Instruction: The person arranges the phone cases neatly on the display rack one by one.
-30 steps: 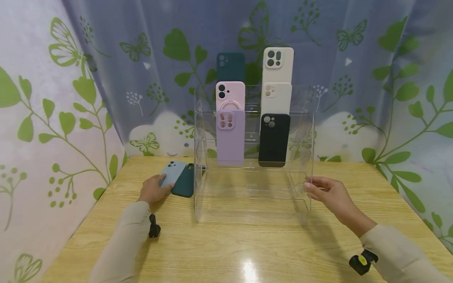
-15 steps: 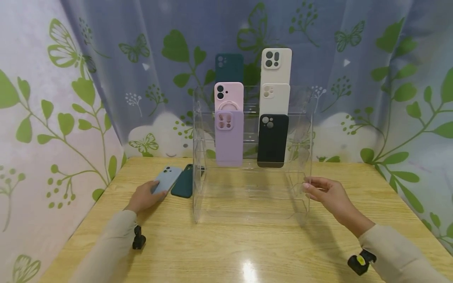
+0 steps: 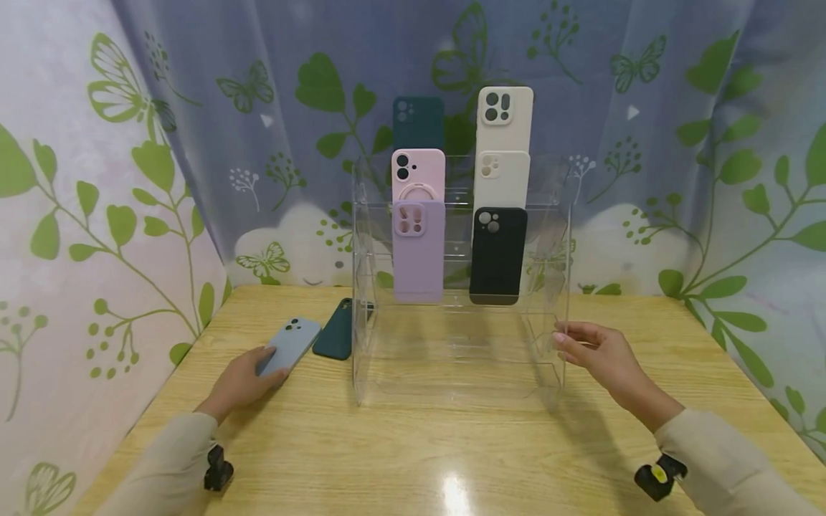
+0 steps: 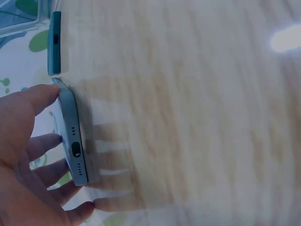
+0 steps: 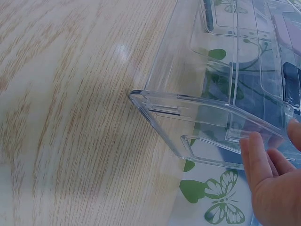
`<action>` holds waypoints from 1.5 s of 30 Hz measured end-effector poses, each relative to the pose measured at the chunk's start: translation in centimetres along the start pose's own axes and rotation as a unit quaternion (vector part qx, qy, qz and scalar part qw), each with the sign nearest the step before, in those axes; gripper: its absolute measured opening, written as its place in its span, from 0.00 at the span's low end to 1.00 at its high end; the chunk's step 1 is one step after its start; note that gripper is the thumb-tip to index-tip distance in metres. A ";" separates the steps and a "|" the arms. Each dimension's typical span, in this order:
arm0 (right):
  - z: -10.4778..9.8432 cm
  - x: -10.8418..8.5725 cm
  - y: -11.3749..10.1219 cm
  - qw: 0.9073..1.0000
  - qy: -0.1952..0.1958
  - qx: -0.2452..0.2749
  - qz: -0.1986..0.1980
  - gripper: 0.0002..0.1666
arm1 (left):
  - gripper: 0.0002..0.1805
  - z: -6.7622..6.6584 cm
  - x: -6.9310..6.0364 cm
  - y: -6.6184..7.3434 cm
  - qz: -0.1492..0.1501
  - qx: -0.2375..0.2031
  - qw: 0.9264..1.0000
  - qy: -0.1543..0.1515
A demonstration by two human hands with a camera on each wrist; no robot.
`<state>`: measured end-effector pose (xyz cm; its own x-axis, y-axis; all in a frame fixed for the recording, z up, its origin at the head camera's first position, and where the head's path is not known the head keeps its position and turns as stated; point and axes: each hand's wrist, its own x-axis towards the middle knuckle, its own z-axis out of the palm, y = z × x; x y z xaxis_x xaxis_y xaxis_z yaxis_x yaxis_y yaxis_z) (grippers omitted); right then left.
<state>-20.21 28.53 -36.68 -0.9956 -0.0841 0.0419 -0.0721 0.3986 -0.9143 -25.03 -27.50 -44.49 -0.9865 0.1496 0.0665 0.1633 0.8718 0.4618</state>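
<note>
My left hand (image 3: 241,383) holds a light blue phone case (image 3: 292,345) by its sides, at the left of the wooden table. In the left wrist view, the case's end edge (image 4: 74,146) faces the camera, with the thumb on one side and fingers on the other. The case is tilted and casts a shadow. A dark teal phone case (image 3: 333,333) lies beside the rack. My right hand (image 3: 600,355) is at the right side panel of a clear acrylic rack (image 3: 454,390), thumb and fingers on its front edge. The right wrist view shows its fingers (image 5: 257,160) against the outer face.
The rack bears a purple case (image 3: 419,261), a pink case (image 3: 419,168), another teal case (image 3: 419,122), a black case (image 3: 498,254) and two off-white cases, the taller one (image 3: 519,122) at the back. Behind the table (image 3: 387,466) hangs a leaf-patterned curtain (image 3: 277,136).
My left hand has drawn the light blue case toward the near left, apart from the dark teal case. The right hand and the rack have stayed in place.
</note>
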 end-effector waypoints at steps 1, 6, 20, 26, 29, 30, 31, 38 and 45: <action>0.0 0.0 0.0 1.000 0.000 0.000 0.000 0.37 | 0.38 0.0 0.1 0.0 0.002 -0.003 1.000 0.001; -0.1 0.1 0.1 1.000 0.000 0.000 -0.001 0.37 | 0.39 0.1 1.2 0.1 0.029 -0.006 0.999 0.019; 0.1 0.2 0.0 1.000 0.002 0.010 -0.007 0.35 | 0.40 0.5 5.2 1.3 0.004 0.046 0.998 -0.036; 0.2 0.3 0.2 1.000 0.002 0.003 -0.006 0.36 | 0.39 0.5 5.6 1.4 -0.001 0.074 0.997 -0.037; 0.2 0.3 0.3 1.000 0.003 0.005 -0.002 0.36 | 0.39 0.8 5.8 1.2 0.000 0.097 0.995 -0.033; 0.2 0.2 0.3 1.000 0.003 0.005 -0.002 0.36 | 0.39 1.0 5.9 1.1 0.000 0.101 0.994 -0.030; 0.2 0.2 0.3 1.000 0.004 0.005 -0.002 0.36 | 0.39 1.1 6.0 0.9 0.001 0.104 0.994 -0.027; 0.2 0.2 0.4 1.000 0.004 0.007 -0.005 0.36 | 0.38 1.6 6.3 0.2 -0.013 0.100 0.995 -0.004; 0.0 0.2 0.5 1.000 0.006 0.005 -0.004 0.36 | 0.38 0.9 6.3 0.0 -0.017 0.072 0.997 0.039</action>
<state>-20.50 28.70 -37.12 -0.9955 -0.0771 0.0544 -0.0802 0.3881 -0.9181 -31.22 -26.16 -44.93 -0.9885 0.0873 0.1238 0.1244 0.9342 0.3344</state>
